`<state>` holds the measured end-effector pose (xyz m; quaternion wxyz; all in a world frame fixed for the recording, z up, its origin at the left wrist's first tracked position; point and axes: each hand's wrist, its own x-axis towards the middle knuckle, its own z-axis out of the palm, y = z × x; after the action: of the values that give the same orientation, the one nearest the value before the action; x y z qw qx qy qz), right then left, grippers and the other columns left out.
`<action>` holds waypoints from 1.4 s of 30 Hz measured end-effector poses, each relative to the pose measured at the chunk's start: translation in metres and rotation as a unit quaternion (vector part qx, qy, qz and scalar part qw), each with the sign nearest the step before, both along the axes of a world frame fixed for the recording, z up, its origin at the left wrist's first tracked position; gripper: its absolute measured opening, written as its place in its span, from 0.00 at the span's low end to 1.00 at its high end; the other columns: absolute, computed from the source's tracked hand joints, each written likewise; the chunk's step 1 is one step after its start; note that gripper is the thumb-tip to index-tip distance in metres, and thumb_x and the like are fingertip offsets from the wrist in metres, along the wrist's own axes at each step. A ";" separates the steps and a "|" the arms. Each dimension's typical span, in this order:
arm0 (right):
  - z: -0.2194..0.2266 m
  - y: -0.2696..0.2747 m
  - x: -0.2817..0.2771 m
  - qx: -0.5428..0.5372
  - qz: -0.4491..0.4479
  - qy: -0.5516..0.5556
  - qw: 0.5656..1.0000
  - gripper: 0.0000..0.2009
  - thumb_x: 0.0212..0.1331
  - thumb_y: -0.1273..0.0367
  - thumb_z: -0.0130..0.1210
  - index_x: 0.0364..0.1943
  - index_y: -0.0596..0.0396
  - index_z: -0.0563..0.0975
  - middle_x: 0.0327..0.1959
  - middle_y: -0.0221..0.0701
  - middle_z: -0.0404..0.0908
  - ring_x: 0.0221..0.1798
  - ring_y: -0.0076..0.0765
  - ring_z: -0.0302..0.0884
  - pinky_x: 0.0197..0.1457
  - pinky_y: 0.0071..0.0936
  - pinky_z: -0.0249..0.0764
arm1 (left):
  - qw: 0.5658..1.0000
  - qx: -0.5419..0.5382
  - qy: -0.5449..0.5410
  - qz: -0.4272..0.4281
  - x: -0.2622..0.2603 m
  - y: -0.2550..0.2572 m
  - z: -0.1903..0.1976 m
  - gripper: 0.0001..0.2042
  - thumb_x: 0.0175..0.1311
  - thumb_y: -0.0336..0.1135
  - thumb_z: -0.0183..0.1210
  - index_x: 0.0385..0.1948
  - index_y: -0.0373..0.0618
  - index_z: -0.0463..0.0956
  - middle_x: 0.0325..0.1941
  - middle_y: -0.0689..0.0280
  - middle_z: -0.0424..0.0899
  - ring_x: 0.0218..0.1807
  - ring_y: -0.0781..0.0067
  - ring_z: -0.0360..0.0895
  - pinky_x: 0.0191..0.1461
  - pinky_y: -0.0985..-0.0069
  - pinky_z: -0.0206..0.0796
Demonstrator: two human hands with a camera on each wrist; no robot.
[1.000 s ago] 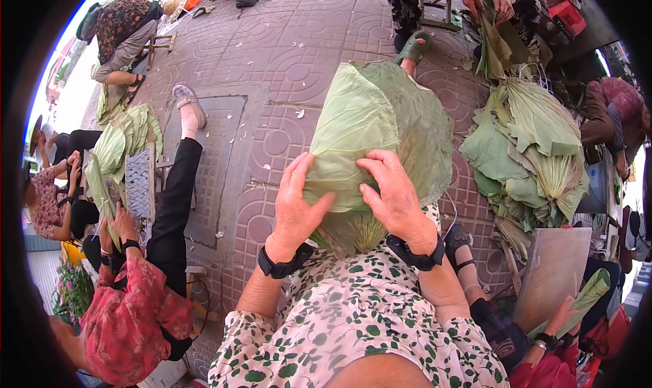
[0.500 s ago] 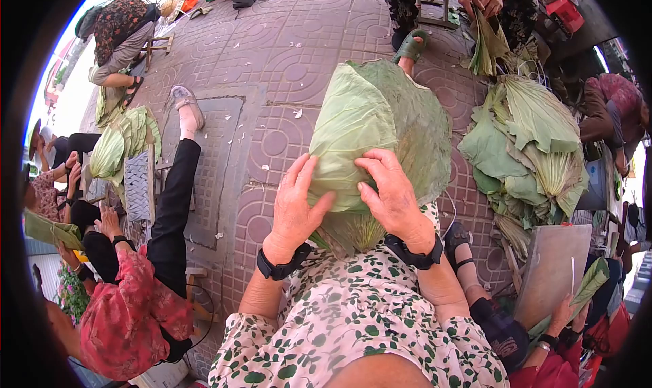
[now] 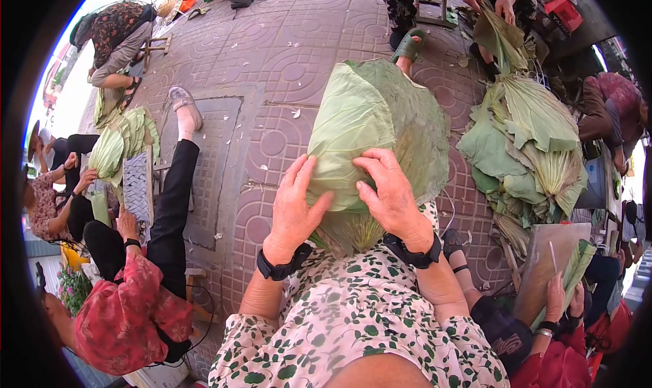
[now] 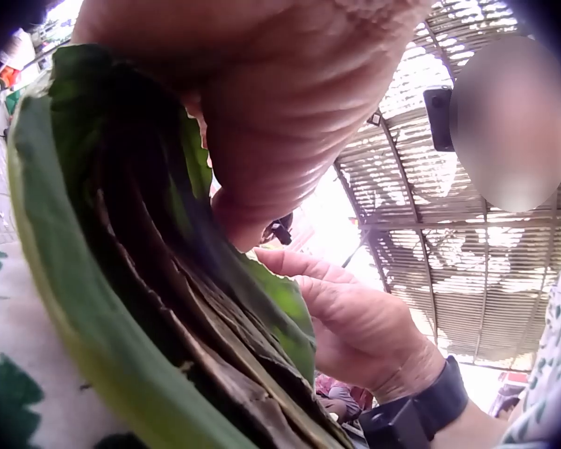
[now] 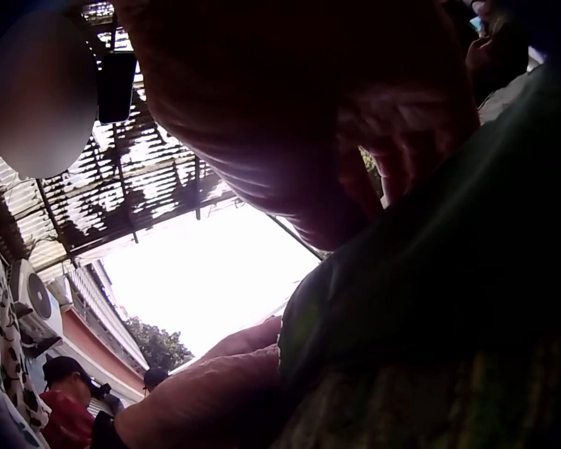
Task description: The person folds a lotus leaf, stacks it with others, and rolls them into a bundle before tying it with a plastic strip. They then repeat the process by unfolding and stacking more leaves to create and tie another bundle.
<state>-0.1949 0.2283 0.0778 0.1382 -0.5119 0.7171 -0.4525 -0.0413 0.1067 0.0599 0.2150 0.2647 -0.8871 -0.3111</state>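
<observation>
A large folded green lotus leaf (image 3: pixel 380 123) lies on my lap over the flowered dress, its stem end toward me. My left hand (image 3: pixel 295 201) holds its left edge, thumb on top and fingers along the side. My right hand (image 3: pixel 390 191) grips the top fold with curled fingers and thumb. In the left wrist view my left hand (image 4: pixel 280 103) sits against the leaf's layered folds (image 4: pixel 122 309), with the right hand (image 4: pixel 355 318) behind. The right wrist view is dark, showing the leaf (image 5: pixel 449 318) under my right hand (image 5: pixel 290 103).
A heap of lotus leaves (image 3: pixel 530 143) lies on the paving at right, with a wooden board (image 3: pixel 543 266) nearer me. A person in red (image 3: pixel 122 313) sits at left with an outstretched black-trousered leg (image 3: pixel 173 198) and more leaves (image 3: pixel 119 143). Other people sit around the patterned pavement (image 3: pixel 272 68).
My hands and the leaf have hardly shifted. The people around me have moved their own leaves; the one at right has brought a leaf onto the board.
</observation>
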 end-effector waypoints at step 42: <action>-0.089 0.096 -0.053 -0.038 -0.327 -0.513 0.793 0.27 0.58 0.68 0.52 0.60 0.66 0.58 0.56 0.49 0.67 0.59 0.42 0.65 0.59 0.38 0.64 | 0.998 0.049 0.020 0.019 0.002 0.001 -0.006 0.30 0.48 0.32 0.64 0.57 0.38 0.64 0.59 0.52 0.66 0.58 0.54 0.67 0.59 0.67 0.62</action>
<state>-0.2475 0.3246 -0.0108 0.3094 0.0557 0.6478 -0.6939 -0.0391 0.1075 0.0537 0.2252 0.2855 -0.8610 -0.3556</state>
